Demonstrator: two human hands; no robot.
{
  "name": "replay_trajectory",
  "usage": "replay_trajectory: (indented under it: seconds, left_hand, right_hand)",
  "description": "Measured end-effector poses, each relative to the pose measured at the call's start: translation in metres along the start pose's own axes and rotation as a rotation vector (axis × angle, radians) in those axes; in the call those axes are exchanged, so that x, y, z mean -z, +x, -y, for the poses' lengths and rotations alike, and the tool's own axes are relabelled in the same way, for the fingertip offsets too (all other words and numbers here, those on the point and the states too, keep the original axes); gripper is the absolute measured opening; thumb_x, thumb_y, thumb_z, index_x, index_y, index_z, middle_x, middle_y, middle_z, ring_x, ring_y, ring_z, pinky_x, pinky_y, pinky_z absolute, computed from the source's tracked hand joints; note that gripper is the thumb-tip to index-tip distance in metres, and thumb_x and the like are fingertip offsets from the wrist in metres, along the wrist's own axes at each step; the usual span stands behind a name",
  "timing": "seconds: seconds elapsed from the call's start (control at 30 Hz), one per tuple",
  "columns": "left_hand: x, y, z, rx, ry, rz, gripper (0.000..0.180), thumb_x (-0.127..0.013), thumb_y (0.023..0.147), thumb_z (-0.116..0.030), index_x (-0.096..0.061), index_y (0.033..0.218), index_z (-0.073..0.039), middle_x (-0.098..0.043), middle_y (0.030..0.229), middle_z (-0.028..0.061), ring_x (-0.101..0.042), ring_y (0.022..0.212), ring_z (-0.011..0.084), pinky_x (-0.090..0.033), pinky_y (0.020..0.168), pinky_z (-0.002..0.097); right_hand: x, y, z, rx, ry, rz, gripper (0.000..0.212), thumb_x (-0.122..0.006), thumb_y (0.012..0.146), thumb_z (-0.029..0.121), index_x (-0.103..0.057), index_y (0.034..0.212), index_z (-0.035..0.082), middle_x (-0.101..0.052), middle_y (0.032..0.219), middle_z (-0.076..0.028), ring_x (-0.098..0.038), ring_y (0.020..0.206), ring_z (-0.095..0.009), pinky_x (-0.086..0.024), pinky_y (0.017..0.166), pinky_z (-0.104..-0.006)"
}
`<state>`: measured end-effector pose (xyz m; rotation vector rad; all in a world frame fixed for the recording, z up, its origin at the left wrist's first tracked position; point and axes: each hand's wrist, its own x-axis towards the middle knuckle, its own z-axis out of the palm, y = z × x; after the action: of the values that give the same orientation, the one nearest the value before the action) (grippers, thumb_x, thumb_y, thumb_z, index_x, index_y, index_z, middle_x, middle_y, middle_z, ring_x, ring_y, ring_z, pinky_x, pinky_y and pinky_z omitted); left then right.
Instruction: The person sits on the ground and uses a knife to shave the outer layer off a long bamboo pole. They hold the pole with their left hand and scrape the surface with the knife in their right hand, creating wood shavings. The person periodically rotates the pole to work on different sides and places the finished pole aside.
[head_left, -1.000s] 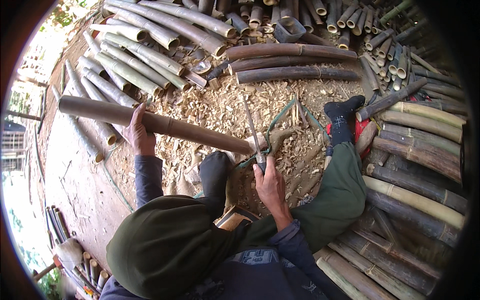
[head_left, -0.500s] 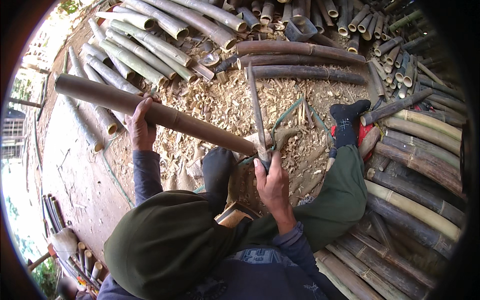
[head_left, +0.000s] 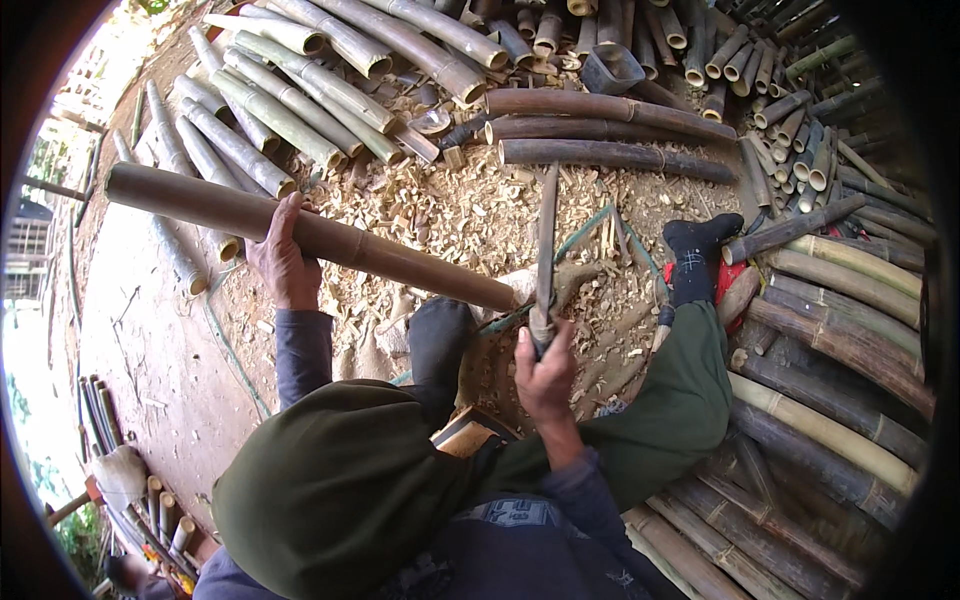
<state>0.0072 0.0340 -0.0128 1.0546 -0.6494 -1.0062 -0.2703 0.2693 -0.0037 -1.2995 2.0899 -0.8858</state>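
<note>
The left hand [head_left: 284, 266] clamps its grip on one brown bamboo pole [head_left: 375, 252], slanting above wood shavings [head_left: 440, 215]. The right hand [head_left: 547, 380] has its grip around one knife [head_left: 547, 240], whose handle [head_left: 541, 328] is mostly hidden; beyond lie three dark bamboo lengths [head_left: 600, 128], and the dark rim cuts the right-side stack [head_left: 850, 358].

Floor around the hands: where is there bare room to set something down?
Mostly bare: the smooth ground between the left sleeve, the upper-left bamboo poles and the lower-left tubes; a green cord lies near the sleeve. Crowded: the middle, shavings strewn beneath the held tube and knife; the right, stacked bamboo.
</note>
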Motion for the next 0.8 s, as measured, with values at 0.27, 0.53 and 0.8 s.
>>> replay_trajectory:
  seconds: [0.27,0.53,0.8]
  left_hand:
    - [0.001,-0.005,-0.015,0.080,-0.073,0.133,0.042,-0.083,0.083,-0.002,-0.059,0.117,0.001,-0.069,0.100,0.0115,-0.072,0.084,0.0244,-0.061,0.079,0.0388]
    - [-0.007,-0.021,-0.026,0.012,-0.011,0.136,0.046,-0.083,0.085,-0.005,-0.056,0.122,-0.001,-0.068,0.103,0.0125,-0.072,0.084,0.0257,-0.061,0.081,0.0419]
    - [-0.006,-0.012,-0.020,0.019,-0.073,0.030,0.037,-0.085,0.083,-0.004,-0.061,0.110,0.002,-0.069,0.089,0.0137,-0.071,0.071,0.0243,-0.062,0.068,0.0383]
  right_hand:
    - [0.004,0.005,0.005,-0.050,-0.015,0.111,0.030,-0.063,0.103,0.026,-0.054,0.117,0.000,-0.070,0.093,-0.028,-0.069,0.085,-0.050,-0.053,0.069,-0.0551]
    - [-0.024,0.009,-0.042,-0.277,-0.265,0.219,0.039,-0.059,0.104,0.032,-0.048,0.121,-0.001,-0.070,0.098,-0.033,-0.068,0.092,-0.054,-0.053,0.075,-0.0614]
    - [0.004,0.003,0.013,0.091,0.048,-0.026,0.030,-0.063,0.104,0.026,-0.048,0.114,0.002,-0.068,0.089,-0.029,-0.069,0.083,-0.050,-0.052,0.063,-0.0548]
